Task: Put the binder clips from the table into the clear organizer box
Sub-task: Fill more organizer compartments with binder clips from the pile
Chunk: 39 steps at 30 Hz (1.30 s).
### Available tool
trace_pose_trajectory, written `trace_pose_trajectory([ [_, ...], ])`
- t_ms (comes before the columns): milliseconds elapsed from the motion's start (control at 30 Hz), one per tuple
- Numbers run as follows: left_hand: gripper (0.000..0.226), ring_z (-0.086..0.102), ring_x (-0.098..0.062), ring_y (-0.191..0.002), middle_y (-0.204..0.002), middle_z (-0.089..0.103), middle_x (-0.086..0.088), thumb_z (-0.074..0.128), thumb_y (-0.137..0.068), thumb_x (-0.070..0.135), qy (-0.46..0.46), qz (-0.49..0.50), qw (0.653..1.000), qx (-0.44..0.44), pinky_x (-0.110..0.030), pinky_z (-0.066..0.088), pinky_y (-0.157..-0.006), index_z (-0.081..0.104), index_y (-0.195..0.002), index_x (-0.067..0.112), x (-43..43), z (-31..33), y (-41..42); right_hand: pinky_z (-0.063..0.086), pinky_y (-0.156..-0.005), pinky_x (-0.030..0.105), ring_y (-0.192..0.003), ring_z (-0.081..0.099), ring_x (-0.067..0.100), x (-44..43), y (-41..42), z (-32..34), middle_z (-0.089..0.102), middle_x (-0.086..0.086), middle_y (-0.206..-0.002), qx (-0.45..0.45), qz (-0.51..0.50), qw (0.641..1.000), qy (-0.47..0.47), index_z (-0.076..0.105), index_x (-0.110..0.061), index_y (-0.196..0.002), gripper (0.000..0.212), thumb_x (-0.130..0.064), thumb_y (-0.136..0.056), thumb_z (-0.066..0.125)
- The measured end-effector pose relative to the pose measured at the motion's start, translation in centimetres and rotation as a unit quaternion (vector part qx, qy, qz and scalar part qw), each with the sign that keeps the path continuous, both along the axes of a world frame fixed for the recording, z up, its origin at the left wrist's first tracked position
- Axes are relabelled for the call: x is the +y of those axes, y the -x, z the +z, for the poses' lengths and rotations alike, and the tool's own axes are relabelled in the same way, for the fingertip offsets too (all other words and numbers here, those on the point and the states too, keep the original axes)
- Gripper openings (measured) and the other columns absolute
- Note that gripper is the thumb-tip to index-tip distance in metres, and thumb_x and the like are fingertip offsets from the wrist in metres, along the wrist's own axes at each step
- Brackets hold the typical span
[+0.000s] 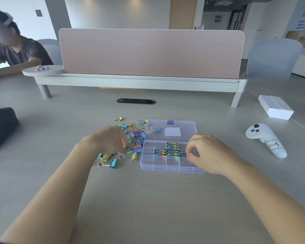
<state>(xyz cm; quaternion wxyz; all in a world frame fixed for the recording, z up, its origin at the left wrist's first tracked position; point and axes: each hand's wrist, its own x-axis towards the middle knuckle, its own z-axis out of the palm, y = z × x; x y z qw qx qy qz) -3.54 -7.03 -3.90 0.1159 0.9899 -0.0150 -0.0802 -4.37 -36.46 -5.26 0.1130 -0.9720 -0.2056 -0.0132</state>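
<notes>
Plastic, clear with a faint violet tint, makes the clear organizer box (173,169). It lies open on the desk (148,199), with its base directly under the fingertips of the right hand (208,154) and its lid (183,125) folded back beyond that hand. The right hand has thumb and forefinger closed together on a small pink clip (188,157) and holds it over a compartment at the end of the box nearest to this hand. Whether the clip touches the bottom I cannot tell. Just inward of these fingertips, the middle compartments hold rows of small clips (169,152).

The loose binder clips (136,136) lie in a heap on the desk between the two hands, just beside the box and mostly under and beyond the fingers of the left hand (107,140). Some bigger ones lie on the near side of this hand. The left hand reaches down into the heap with bent fingers. Whether it pinches a clip or only touches one, the view does not show clearly.

I judge the step in hand to be the placing of one clip while the other hand looks for the following one. Many clips are outside the box, so the task seems far from finished. The next move calls for releasing the pink clip cleanly inside its compartment without disturbing the neighbouring rows. After that it needs a firm pinch on a single clip from the tangled heap.
</notes>
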Motion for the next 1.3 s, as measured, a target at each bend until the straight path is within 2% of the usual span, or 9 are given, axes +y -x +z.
trace_pose_trajectory([
  [233,0.021,0.060,-0.016,-0.087,-0.090,0.065,0.005,0.075,-0.078,0.023,0.012,0.021,0.998,-0.050,-0.028,0.051,-0.074,0.062,-0.066,0.034,0.3,0.1,-0.2,0.048,-0.072,0.032,-0.081,0.051,0.009,0.1,-0.2,-0.2,0.056,-0.015,-0.094,-0.008,-0.005,1.000,-0.012,0.061,-0.028,-0.077,0.014,-0.025,-0.088,0.053],
  [500,0.003,0.056,-0.007,-0.074,-0.077,0.063,0.013,0.072,-0.079,0.019,0.109,-0.023,0.986,-0.127,-0.009,0.039,-0.058,0.070,-0.081,0.021,-1.9,1.0,0.6,0.047,-0.068,0.030,-0.081,0.051,0.012,0.2,-0.1,0.2,0.052,-0.014,-0.092,-0.017,0.027,0.999,0.019,0.062,-0.027,-0.076,0.019,-0.019,-0.090,0.052],
  [633,0.007,0.058,0.001,-0.062,-0.071,0.066,0.011,0.075,-0.077,0.015,0.184,-0.057,0.970,-0.149,-0.012,0.047,-0.062,0.069,-0.078,0.020,-3.3,1.0,1.1,0.038,-0.058,0.026,-0.073,0.047,0.009,0.2,-0.1,0.4,0.056,-0.014,-0.092,-0.027,0.034,0.998,0.035,0.058,-0.026,-0.072,0.019,-0.018,-0.089,0.055],
  [733,0.007,0.058,0.002,-0.061,-0.072,0.068,0.008,0.076,-0.077,0.015,0.238,-0.091,0.955,-0.150,-0.010,0.047,-0.060,0.070,-0.078,0.017,-5.0,0.7,1.4,0.041,-0.059,0.027,-0.070,0.048,0.009,0.3,-0.2,0.4,0.061,-0.013,-0.090,-0.034,0.035,0.998,0.040,0.060,-0.025,-0.075,0.015,-0.018,-0.088,0.056],
  [800,0.008,0.060,0.000,-0.062,-0.074,0.070,0.007,0.077,-0.077,0.017,0.257,-0.111,0.948,-0.151,-0.014,0.050,-0.063,0.070,-0.078,0.017,-6.3,0.3,1.4,0.044,-0.059,0.028,-0.063,0.047,0.004,0.3,-0.1,0.4,0.064,-0.013,-0.088,-0.027,0.031,0.999,0.033,0.059,-0.025,-0.079,0.010,-0.018,-0.087,0.057],
  [900,0.010,0.057,0.005,-0.060,-0.071,0.067,0.011,0.078,-0.077,0.017,0.259,-0.129,0.945,-0.152,-0.009,0.045,-0.061,0.068,-0.076,0.020,-7.5,-0.3,1.3,0.036,-0.051,0.024,-0.053,0.041,-0.001,0.3,0.0,0.4,0.066,-0.013,-0.088,-0.013,0.031,0.999,0.013,0.049,-0.033,-0.082,0.019,-0.017,-0.086,0.057],
  [1033,0.010,0.056,0.008,-0.059,-0.067,0.063,0.016,0.076,-0.078,0.014,0.246,-0.145,0.946,-0.152,-0.005,0.041,-0.059,0.068,-0.078,0.019,-7.9,-0.8,1.4,0.042,-0.057,0.026,-0.062,0.046,0.001,0.4,0.1,0.3,0.066,-0.013,-0.093,-0.007,0.033,0.999,0.010,0.047,-0.036,-0.083,0.022,-0.016,-0.086,0.056],
  [1133,0.009,0.056,0.006,-0.059,-0.068,0.063,0.015,0.076,-0.078,0.013,0.255,-0.148,0.943,-0.156,-0.006,0.042,-0.060,0.068,-0.078,0.017,-8.1,-1.0,1.4,0.047,-0.064,0.029,-0.072,0.053,0.011,0.4,0.1,0.3,0.066,-0.012,-0.091,-0.013,0.032,0.999,0.014,0.048,-0.034,-0.082,0.020,-0.016,-0.085,0.056],
  [1300,0.008,0.063,-0.002,-0.061,-0.071,0.068,0.007,0.076,-0.079,0.008,0.293,-0.162,0.930,-0.150,-0.014,0.051,-0.065,0.068,-0.080,0.011,-8.9,-1.6,1.4,0.043,-0.058,0.028,-0.065,0.050,0.011,0.6,0.2,0.3,0.064,-0.011,-0.081,-0.036,0.024,0.999,0.015,0.052,-0.029,-0.081,0.014,-0.016,-0.084,0.056],
])
